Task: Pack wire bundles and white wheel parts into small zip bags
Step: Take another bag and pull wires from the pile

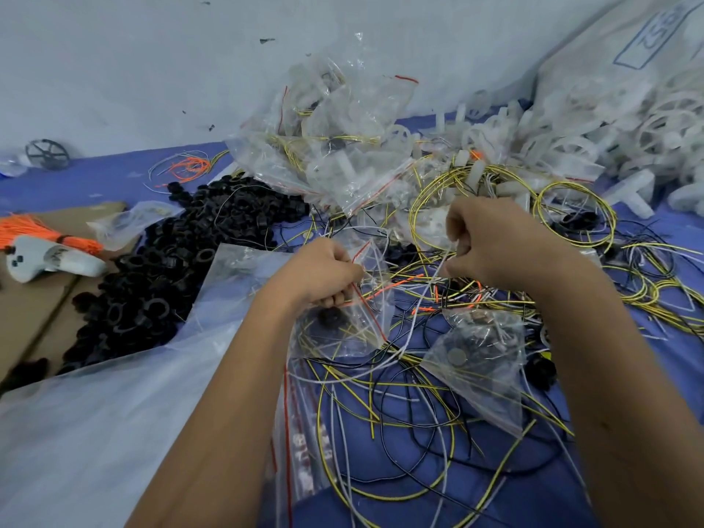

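My left hand (324, 276) grips the mouth of a small clear zip bag (350, 325) with a red seal line; a black part and yellow wires lie inside it. My right hand (491, 242) pinches thin white and grey wires (434, 283) just right of the bag's opening. Loose yellow, black and white wires (419, 394) sprawl over the blue surface under both hands. White wheel parts (571, 146) are heaped at the far right. Filled zip bags (335, 146) pile up beyond my hands.
A heap of black ring parts (160, 268) lies to the left, partly on a large clear plastic sheet (114, 413). Orange wire bundle (34, 230) and a white gadget (49, 259) rest on cardboard at far left. Another small filled bag (480, 363) lies near my right forearm. Empty zip bags (304, 443) are stacked near me.
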Demonstrator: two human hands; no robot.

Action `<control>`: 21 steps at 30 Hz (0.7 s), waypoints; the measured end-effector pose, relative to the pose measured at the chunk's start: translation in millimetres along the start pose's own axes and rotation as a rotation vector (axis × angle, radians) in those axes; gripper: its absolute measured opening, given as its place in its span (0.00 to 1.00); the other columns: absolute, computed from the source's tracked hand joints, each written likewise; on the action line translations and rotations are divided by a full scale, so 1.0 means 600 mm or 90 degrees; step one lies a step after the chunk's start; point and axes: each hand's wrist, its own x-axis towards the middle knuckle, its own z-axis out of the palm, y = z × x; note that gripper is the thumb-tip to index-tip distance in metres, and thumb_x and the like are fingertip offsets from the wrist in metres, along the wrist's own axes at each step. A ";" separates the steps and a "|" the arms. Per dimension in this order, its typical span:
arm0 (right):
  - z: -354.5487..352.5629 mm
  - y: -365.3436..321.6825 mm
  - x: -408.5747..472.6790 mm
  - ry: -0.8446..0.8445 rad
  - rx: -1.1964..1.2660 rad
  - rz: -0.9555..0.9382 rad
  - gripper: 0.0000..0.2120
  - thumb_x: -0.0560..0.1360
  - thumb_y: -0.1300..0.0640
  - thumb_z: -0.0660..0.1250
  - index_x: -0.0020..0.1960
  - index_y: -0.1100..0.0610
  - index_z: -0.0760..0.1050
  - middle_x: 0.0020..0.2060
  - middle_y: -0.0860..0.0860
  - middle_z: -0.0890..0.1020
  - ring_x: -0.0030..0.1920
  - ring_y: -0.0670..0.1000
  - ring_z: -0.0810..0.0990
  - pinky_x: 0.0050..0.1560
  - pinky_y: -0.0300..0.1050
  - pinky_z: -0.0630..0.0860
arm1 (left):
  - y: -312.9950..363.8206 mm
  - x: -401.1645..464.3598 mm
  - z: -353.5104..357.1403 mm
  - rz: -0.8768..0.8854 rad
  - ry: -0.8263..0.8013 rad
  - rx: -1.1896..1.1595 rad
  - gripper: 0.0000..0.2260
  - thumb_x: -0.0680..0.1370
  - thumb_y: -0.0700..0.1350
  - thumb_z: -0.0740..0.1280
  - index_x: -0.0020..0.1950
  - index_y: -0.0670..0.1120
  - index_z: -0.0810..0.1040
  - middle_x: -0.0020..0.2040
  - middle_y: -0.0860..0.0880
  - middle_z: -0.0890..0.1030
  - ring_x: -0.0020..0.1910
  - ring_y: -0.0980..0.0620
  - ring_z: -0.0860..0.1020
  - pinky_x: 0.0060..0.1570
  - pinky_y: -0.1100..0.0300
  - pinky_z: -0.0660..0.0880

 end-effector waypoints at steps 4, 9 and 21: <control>-0.012 0.011 -0.018 -0.086 -0.011 0.111 0.21 0.71 0.46 0.78 0.45 0.64 0.77 0.28 0.54 0.83 0.26 0.48 0.80 0.28 0.43 0.74 | 0.001 -0.001 -0.002 -0.007 -0.009 -0.006 0.09 0.80 0.40 0.67 0.41 0.40 0.76 0.28 0.46 0.81 0.21 0.52 0.73 0.21 0.64 0.67; 0.000 -0.006 -0.039 -0.343 -0.130 0.073 0.27 0.62 0.39 0.82 0.55 0.49 0.79 0.42 0.46 0.84 0.42 0.50 0.84 0.44 0.44 0.81 | 0.004 -0.004 -0.003 -0.013 -0.010 -0.007 0.07 0.80 0.39 0.67 0.42 0.40 0.76 0.29 0.45 0.81 0.21 0.53 0.72 0.20 0.64 0.67; 0.010 0.000 -0.044 -0.216 -0.063 -0.066 0.05 0.69 0.58 0.77 0.42 0.49 0.85 0.31 0.44 0.82 0.32 0.41 0.79 0.34 0.38 0.73 | 0.000 -0.001 -0.004 -0.025 -0.023 -0.041 0.05 0.80 0.38 0.66 0.44 0.40 0.75 0.31 0.44 0.80 0.22 0.54 0.74 0.21 0.65 0.69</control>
